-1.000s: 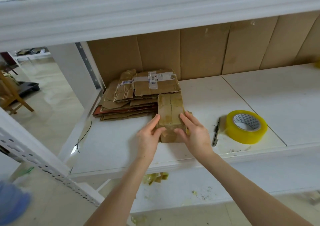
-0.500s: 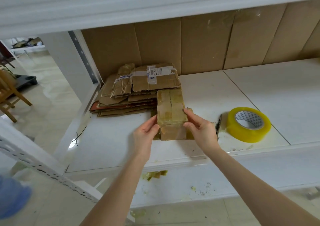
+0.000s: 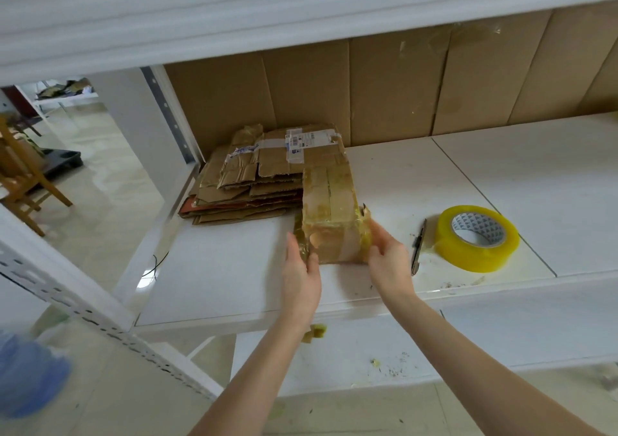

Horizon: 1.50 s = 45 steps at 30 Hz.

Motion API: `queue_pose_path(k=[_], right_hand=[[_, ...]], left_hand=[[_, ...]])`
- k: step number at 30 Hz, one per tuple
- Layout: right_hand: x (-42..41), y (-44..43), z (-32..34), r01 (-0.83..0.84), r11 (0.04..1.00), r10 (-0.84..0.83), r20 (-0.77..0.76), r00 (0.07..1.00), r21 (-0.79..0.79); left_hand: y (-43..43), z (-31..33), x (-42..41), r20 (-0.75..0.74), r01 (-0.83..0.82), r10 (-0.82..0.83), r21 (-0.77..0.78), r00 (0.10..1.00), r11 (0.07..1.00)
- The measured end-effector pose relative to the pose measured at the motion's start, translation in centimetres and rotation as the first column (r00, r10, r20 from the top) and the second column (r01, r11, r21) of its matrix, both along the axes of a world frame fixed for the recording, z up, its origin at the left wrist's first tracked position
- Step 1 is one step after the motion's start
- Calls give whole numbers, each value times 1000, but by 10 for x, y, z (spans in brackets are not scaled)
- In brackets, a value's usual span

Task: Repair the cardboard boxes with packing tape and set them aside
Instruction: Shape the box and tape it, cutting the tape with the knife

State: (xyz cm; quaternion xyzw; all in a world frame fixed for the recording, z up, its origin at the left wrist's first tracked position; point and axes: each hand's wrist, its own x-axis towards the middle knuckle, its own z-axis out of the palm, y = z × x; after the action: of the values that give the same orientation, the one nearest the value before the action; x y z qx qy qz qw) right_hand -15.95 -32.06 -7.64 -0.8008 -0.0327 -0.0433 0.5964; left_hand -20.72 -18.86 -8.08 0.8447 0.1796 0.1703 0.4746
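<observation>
1. Head camera looks down at a white shelf point(image 3: 217, 285). At the back left corner of the shelf lies a pile of flat cardboard point(image 3: 267, 181), with old tape and a label on top.
2. Next comes the left hand point(image 3: 301, 281), near the front edge of the shelf. It grips the near left corner of the small box point(image 3: 331, 208), with the fingers on the side and the thumb on the front.
3. The small box sits near the middle of the shelf. Its far end touches the pile. Shiny yellow tape is all over its top and front. A torn bit sticks up on its right side. I cannot tell if the box is lifted a little or flat on the shelf.
4. The right hand point(image 3: 389, 265) grips the near right corner of the box, so both hands hold it between them.
5. A dark pen point(image 3: 418, 248) lies just right of that hand, and a roll of yellow tape point(image 3: 478, 238) lies flat beside the pen, near the front edge.
6. I think the taping of this box is almost done, and the hands are pressing or checking it.
7. Next, both hands should lift it together and put it down away from the pile. If the torn bit needs more tape, the right hand must let go and reach for the roll.
</observation>
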Motion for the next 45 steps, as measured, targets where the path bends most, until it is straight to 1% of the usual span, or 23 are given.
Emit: queue_pose_path(k=[2, 3, 5, 7, 11, 14, 16, 17, 18, 20, 22, 24, 26, 28, 30, 33, 36, 38, 39, 40, 41, 43, 45], right_hand=[[-9, 2, 4, -41, 999, 45, 136, 990, -30], [-14, 8, 4, -102, 994, 107, 153, 982, -43], [-21, 19, 1, -191, 980, 194, 54, 979, -54], [-21, 22, -8, -192, 977, 191, -18, 981, -93], [-17, 18, -11, -189, 935, 183, -49, 982, -301], [-13, 14, -13, -263, 914, 233, -130, 964, -308], [-8, 5, -9, -280, 892, 242, -148, 959, -355], [-6, 1, -4, -237, 901, 211, -112, 971, -364], [-4, -2, 2, -163, 920, 163, -31, 986, -355], [-1, -3, 16, -79, 930, 138, 144, 980, -358], [2, 2, 26, -129, 862, 240, 169, 956, -491], [6, 5, 23, -142, 797, 270, 136, 953, -588], [7, 4, 17, -89, 828, 221, 177, 959, -554], [10, 5, 15, -49, 880, 163, 205, 965, -472], [17, 8, 20, -21, 917, 84, 140, 987, -399], [29, 11, 28, 2, 889, 30, 63, 998, -458], [35, 9, 29, 6, 915, 11, 40, 999, -405], [35, 6, 25, 16, 943, 7, 66, 998, -332], [34, 4, 23, 8, 955, 16, 77, 997, -295], [31, 0, 21, -19, 966, 41, 81, 996, -258], [28, -4, 18, -65, 971, 86, 83, 993, -230], [22, -9, 14, -146, 956, 174, 90, 981, -255], [22, -9, 10, -123, 950, 161, 111, 981, -287]], left_hand=[[-2, 8, 0, 88, 28, -29, 11, 996, 1000], [-6, 10, 0, 107, 58, -60, 19, 992, 998], [-15, 9, -2, 62, 79, -79, 9, 995, 997], [-19, 5, -3, 21, 48, -49, 47, 999, 998], [-13, 7, 3, -45, 21, -13, 192, 999, 981], [-6, 9, 1, -63, 58, -45, 222, 997, 973], [1, 11, -2, -58, 88, -76, 242, 995, 966], [4, 13, -2, -54, 81, -70, 247, 996, 965], [7, 16, -2, -22, 66, -62, 250, 998, 966], [8, 24, 0, 111, 62, -102, 314, 989, 947], [8, 28, 5, 150, 110, -197, 451, 969, 886], [8, 26, 9, 97, 141, -217, 498, 971, 856], [8, 22, 9, 83, 133, -196, 480, 977, 867], [7, 20, 12, 75, 126, -180, 460, 981, 879], [7, 23, 18, 24, 107, -129, 416, 991, 903], [7, 30, 33, -73, 58, -38, 296, 997, 954], [7, 30, 39, -27, 3, 1, 164, 1000, 986], [7, 27, 38, 44, -12, 11, 26, 999, 1000], [7, 25, 35, 72, 6, 1, -92, 997, 996], [6, 22, 31, 96, 38, -19, -202, 995, 979], [6, 18, 28, 117, 71, -41, -264, 992, 962], [5, 11, 22, 113, 116, -94, -208, 989, 971], [3, 5, 22, 101, 116, -105, -111, 989, 987]])
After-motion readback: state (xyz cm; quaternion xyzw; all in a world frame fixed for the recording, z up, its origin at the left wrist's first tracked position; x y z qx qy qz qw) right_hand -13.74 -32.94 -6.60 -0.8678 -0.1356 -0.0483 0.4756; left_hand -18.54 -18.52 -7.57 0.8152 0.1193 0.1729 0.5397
